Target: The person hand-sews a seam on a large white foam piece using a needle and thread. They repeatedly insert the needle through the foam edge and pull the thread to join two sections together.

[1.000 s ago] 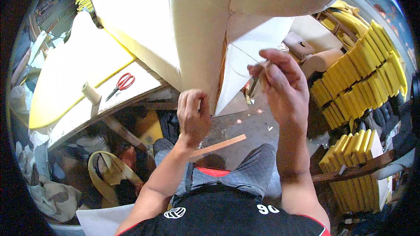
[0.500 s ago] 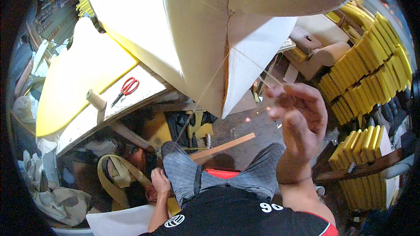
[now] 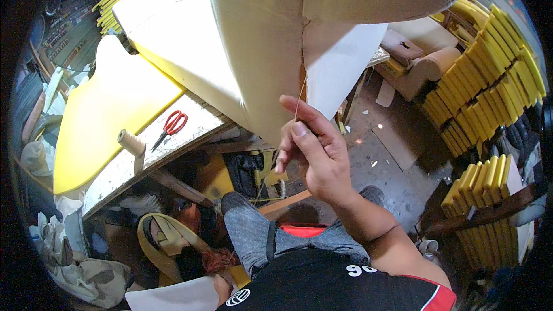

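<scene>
A large cream padded piece (image 3: 259,52) rises in front of me, with a seam running down its middle and a brownish edge showing in the gap. My right hand (image 3: 319,152) is just below that seam, thumb and fingers pinched on a thin thread (image 3: 302,89) that runs up to it. The index finger points up and left along the thread. Low beside my left thigh is my left hand (image 3: 223,289), mostly hidden behind my shirt; its fingers do not show.
On the bench (image 3: 199,116) to the left lie red-handled scissors (image 3: 171,128), a thread spool (image 3: 132,143) and a yellow foam sheet (image 3: 109,132). Stacked yellow foam pads (image 3: 484,80) stand at the right. A wooden strip (image 3: 294,200) is beyond my knees, and rolled webbing (image 3: 147,245) lies at lower left.
My right hand has moved left and in toward the seam, and the thread it holds is now much shorter. My left hand has dropped back toward my body.
</scene>
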The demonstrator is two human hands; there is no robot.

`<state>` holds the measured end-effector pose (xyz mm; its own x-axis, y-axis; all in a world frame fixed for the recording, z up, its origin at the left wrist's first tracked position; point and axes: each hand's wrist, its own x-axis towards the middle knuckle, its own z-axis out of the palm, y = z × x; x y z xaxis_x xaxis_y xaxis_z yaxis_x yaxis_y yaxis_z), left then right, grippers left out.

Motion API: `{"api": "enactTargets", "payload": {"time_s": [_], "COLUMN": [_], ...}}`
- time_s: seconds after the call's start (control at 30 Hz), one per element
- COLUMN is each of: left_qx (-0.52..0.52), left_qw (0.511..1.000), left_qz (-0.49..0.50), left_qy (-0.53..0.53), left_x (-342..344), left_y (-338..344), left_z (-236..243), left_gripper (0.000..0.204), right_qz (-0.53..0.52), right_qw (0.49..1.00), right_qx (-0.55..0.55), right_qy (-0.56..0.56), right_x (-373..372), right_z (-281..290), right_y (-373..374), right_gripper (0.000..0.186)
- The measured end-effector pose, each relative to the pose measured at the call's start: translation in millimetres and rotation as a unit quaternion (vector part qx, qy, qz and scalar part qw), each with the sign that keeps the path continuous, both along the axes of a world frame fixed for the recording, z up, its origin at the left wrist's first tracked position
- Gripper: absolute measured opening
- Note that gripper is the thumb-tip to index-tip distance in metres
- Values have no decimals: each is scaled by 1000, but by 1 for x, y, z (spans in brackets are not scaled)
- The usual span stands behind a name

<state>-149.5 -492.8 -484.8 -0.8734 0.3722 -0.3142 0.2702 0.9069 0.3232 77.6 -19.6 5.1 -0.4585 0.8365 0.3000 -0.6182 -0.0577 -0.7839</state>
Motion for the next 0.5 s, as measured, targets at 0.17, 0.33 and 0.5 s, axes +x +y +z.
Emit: {"api": "enactTargets", "payload": {"time_s": [0.17,0.33,0.5], "left_qx": [-23,20,205], "left_qw": [999,992,955], "left_qz": [-27,-108,-178], "left_qy": [2,57,121], "left_x": [-5,-33,-64], "left_y": [7,61,154], "left_z": [-3,19,98], "left_gripper": [13,13,6], "right_qz": [-142,-259,-254], "right_qw": [938,853,847], "right_qx": [174,361,361], "right_qy": [-263,-275,-295], "right_x": [0,-3,15], "right_z": [-13,-19,-24], "right_y": [21,24,30], "right_gripper": [29,25,26]}}
